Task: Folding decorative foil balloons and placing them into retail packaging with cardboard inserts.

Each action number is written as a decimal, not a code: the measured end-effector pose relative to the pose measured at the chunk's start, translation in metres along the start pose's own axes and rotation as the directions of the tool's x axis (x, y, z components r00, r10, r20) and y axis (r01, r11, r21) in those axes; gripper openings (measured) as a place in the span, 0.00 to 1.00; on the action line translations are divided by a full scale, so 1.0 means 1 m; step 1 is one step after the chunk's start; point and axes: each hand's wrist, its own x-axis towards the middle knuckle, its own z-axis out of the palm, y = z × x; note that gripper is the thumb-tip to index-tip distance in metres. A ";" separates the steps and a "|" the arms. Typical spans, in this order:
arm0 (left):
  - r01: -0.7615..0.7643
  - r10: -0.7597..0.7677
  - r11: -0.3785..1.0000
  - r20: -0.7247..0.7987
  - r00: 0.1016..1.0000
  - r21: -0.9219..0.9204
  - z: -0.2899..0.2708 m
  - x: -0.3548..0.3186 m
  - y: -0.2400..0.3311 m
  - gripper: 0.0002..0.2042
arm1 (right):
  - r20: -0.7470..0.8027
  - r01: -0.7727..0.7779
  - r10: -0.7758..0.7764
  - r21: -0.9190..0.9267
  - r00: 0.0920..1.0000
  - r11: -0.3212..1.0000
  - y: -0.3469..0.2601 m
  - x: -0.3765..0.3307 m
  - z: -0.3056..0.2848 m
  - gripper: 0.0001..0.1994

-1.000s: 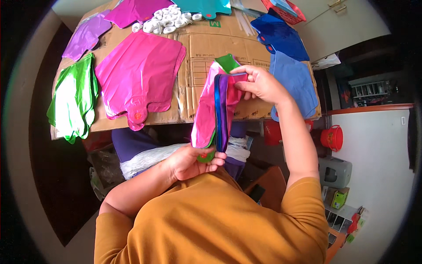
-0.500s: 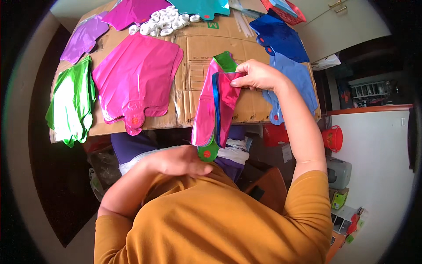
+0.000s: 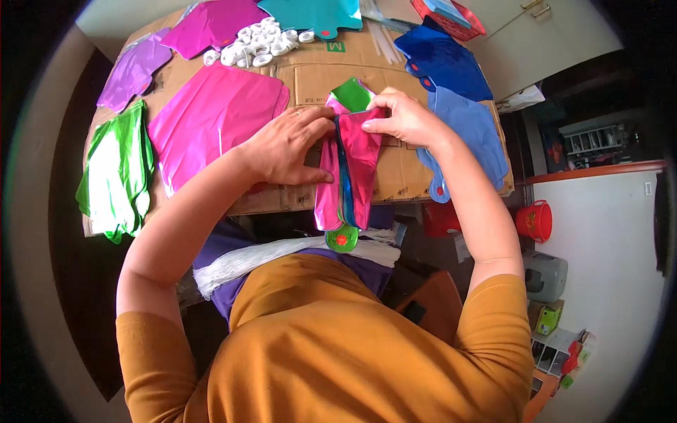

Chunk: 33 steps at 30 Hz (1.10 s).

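Observation:
A folded bundle of flat foil balloons [image 3: 358, 162] in pink, blue and green lies over the near edge of the cardboard, its green tail with a red dot hanging past the edge. My right hand [image 3: 405, 120] pinches its upper right edge between thumb and fingers. My left hand [image 3: 290, 144] is closed on its left side, fingertips on the upper fold and thumb lower down. Left of my left hand lies a stack of pink foil balloons [image 3: 211, 116], partly hidden by that forearm.
Cardboard [image 3: 310, 77] covers the table. Around it lie green [image 3: 116, 173], lilac [image 3: 134, 70], magenta [image 3: 211, 25], teal [image 3: 317, 13], dark blue [image 3: 448, 60] and light blue foil balloons [image 3: 469, 134]. White ribbon coils [image 3: 261, 42] are heaped behind. White strings [image 3: 240, 266] cross my lap.
My left hand has come up from near my lap onto the left side of the folded balloons. The right hand keeps its pinch, and the bundle's tail has risen slightly.

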 end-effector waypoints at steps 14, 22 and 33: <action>0.058 -0.056 0.975 -0.015 0.998 0.215 0.014 0.005 -0.009 0.51 | 0.054 0.163 -0.157 -0.128 0.986 0.978 0.005 0.028 -0.021 0.12; 0.150 -0.145 0.980 -0.046 0.988 0.133 0.015 0.005 -0.004 0.58 | -0.057 0.219 -0.268 -0.427 0.962 0.877 -0.009 0.029 0.006 0.10; 0.071 -0.077 0.963 0.013 0.997 0.260 0.015 0.006 -0.004 0.51 | -0.402 0.113 -0.266 -0.365 0.876 0.924 -0.010 -0.015 0.048 0.24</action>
